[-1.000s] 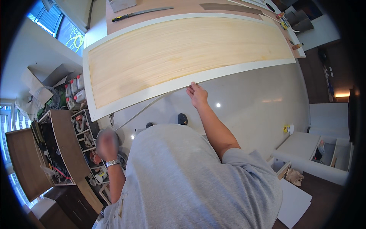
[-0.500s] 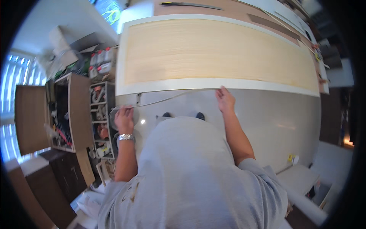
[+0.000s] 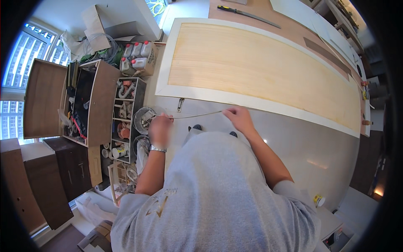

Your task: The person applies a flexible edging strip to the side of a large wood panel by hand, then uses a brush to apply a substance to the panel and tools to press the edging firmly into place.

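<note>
A thin pale strip (image 3: pixel 196 115) stretches between my two hands, just off the near edge of a large panel. My left hand (image 3: pixel 160 131), blurred and with a metal watch at its wrist, is closed on the strip's left part. With its fingers pinched, my right hand (image 3: pixel 240 118) grips the strip farther right, beside the panel's near edge. The panel (image 3: pixel 256 63) has a pale wood-toned middle inside a white border and lies flat on a brown worktop.
A file (image 3: pixel 249 17) with a black and yellow handle lies beyond the panel, near a narrow brown strip (image 3: pixel 327 54). On my left stand red-capped jugs (image 3: pixel 140 56), a shelf of pipe fittings (image 3: pixel 126 90), a bucket (image 3: pixel 142 119) and an open cabinet (image 3: pixel 103 98).
The view has turned, so the panel sits farther right and slanted. My right hand has come away from the panel's edge, and my hands are now closer together on the strip.
</note>
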Demonstrator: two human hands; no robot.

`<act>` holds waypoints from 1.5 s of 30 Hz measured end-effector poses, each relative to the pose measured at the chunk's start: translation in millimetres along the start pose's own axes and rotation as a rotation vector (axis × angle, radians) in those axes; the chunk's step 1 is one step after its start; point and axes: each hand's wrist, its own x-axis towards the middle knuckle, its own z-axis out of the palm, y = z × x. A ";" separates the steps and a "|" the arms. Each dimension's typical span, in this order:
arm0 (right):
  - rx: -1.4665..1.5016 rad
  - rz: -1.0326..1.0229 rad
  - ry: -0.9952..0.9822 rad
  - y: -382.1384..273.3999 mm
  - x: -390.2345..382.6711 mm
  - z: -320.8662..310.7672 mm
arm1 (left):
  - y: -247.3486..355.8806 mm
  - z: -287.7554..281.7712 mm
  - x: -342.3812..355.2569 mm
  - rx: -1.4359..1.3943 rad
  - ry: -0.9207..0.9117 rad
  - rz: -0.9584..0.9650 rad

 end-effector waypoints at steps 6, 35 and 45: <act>-0.364 -0.462 -0.014 -84.2 73.6 86.0 | -6.5 4.1 -19.2 -0.033 0.031 0.003; 0.492 0.254 0.365 8.5 -11.5 28.4 | 4.1 -5.0 30.5 0.046 -0.191 -0.057; 1.379 0.440 0.689 77.0 -1.3 10.1 | 5.5 5.4 49.5 0.026 -0.156 -0.118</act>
